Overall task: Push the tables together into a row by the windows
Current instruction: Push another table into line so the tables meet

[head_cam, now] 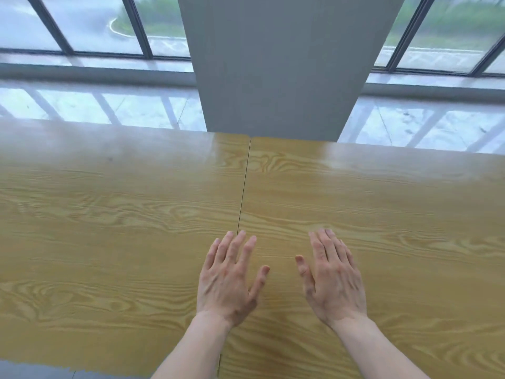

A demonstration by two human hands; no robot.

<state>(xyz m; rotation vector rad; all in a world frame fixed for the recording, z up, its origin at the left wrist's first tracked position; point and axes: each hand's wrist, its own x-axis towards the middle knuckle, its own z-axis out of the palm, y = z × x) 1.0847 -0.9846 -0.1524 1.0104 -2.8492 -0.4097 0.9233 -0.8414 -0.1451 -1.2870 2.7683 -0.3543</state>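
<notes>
Two wood-grain tables stand side by side in front of me, the left table and the right table. Only a thin dark seam runs between their edges. My left hand is over the near end of that seam, palm down, fingers spread, holding nothing. My right hand is palm down over the right table, fingers straight, holding nothing. Whether the palms press on the wood I cannot tell.
A wide grey pillar rises just beyond the tables' far edge at the seam. Windows with dark frames run behind it on both sides. A glossy pale floor lies between the tables and the window ledge.
</notes>
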